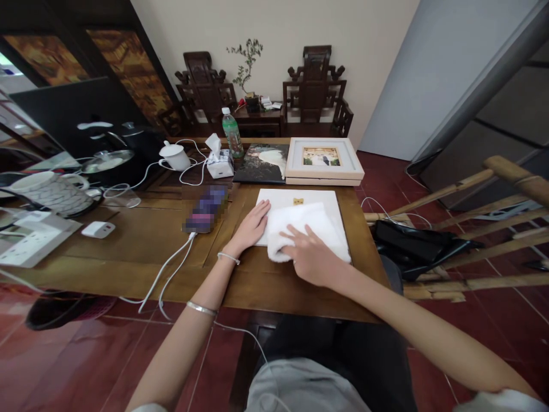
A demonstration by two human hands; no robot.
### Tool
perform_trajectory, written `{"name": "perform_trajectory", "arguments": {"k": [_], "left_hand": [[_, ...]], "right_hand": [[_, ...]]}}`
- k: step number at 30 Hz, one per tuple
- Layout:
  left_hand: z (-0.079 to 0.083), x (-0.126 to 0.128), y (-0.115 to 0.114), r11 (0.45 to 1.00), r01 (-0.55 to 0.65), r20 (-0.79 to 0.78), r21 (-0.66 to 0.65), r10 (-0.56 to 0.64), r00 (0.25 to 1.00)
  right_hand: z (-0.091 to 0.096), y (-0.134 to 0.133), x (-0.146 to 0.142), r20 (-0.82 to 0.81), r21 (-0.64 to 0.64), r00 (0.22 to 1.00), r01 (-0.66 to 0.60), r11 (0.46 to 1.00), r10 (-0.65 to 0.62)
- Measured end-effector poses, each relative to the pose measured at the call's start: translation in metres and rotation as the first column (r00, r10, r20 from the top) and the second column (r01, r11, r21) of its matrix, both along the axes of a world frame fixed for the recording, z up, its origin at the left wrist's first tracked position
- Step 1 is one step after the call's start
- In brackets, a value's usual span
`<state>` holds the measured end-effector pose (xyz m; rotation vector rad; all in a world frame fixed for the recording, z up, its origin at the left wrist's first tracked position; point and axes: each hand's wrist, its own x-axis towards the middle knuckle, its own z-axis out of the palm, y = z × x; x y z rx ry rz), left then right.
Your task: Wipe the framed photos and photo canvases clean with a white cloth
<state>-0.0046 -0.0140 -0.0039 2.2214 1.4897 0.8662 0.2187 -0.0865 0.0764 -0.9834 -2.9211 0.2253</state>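
A white flat board or frame (pixel 295 200) lies on the wooden table (pixel 141 240) in front of me. A folded white cloth (pixel 306 226) rests on it. My right hand (pixel 311 254) presses on the cloth with its fingers spread flat. My left hand (pixel 251 226) lies flat and open on the board's left edge, holding it steady. Both wrists show, the left with a thin bracelet.
A framed photo (pixel 323 160) and a dark picture (pixel 263 163) lie behind the board. A phone (pixel 208 209) on a white cable, a tissue box (pixel 219 163), a green bottle (pixel 232 133), cups and power strips (pixel 30 240) fill the left. A bamboo chair (pixel 472 229) stands right.
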Motion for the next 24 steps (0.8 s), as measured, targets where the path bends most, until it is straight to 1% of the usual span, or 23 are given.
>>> {"name": "perform_trajectory", "arguments": {"k": [3, 6, 8, 10, 12, 13, 14, 16, 18, 21, 23, 24], "left_hand": [[0.000, 0.000, 0.000, 1.000, -0.009, -0.009, -0.023, 0.009, 1.000], [0.001, 0.001, -0.001, 1.000, -0.008, 0.007, -0.025, 0.008, 1.000], [0.003, 0.002, -0.002, 1.000, -0.016, 0.040, -0.025, 0.017, 0.999], [0.007, 0.004, -0.005, 0.998, -0.045, 0.111, -0.040, 0.049, 0.993], [0.012, 0.005, -0.007, 0.993, -0.093, 0.230, -0.067, 0.106, 0.967], [0.015, 0.005, -0.008, 0.991, -0.106, 0.298, -0.076, 0.124, 0.946], [0.017, 0.005, -0.009, 0.991, -0.107, 0.357, -0.079, 0.128, 0.925], [0.021, 0.004, -0.009, 0.993, -0.099, 0.420, -0.068, 0.119, 0.900], [0.024, 0.003, -0.009, 0.993, -0.103, 0.430, -0.049, 0.114, 0.896], [0.025, 0.004, -0.010, 0.993, -0.114, 0.390, -0.036, 0.119, 0.913], [0.023, 0.006, -0.011, 0.992, -0.120, 0.325, -0.033, 0.124, 0.937], [0.022, 0.007, -0.011, 0.992, -0.123, 0.284, -0.026, 0.125, 0.951]], "right_hand": [[-0.007, 0.040, -0.001, 0.008, 0.063, 0.997, 0.080, 0.995, -0.081], [-0.011, 0.075, -0.011, -0.007, 0.145, 0.990, 0.141, 0.979, -0.142], [-0.012, 0.089, -0.023, -0.001, 0.178, 0.982, 0.186, 0.966, -0.189], [-0.015, 0.093, -0.036, 0.019, 0.204, 0.971, 0.231, 0.951, -0.239], [-0.019, 0.085, -0.047, 0.037, 0.230, 0.968, 0.233, 0.945, -0.248], [-0.020, 0.078, -0.052, 0.051, 0.232, 0.974, 0.204, 0.951, -0.222], [-0.021, 0.070, -0.055, 0.070, 0.224, 0.982, 0.154, 0.962, -0.174], [-0.021, 0.049, -0.056, 0.091, 0.200, 0.995, 0.016, 0.980, -0.035], [-0.018, 0.029, -0.050, 0.068, 0.188, 0.993, -0.112, 0.976, 0.101], [-0.009, 0.005, -0.034, -0.003, 0.154, 0.969, -0.245, 0.957, 0.249], [0.000, -0.002, -0.022, -0.017, 0.087, 0.957, -0.286, 0.954, 0.289], [0.005, -0.003, -0.017, -0.015, 0.055, 0.959, -0.281, 0.958, 0.282]]}}
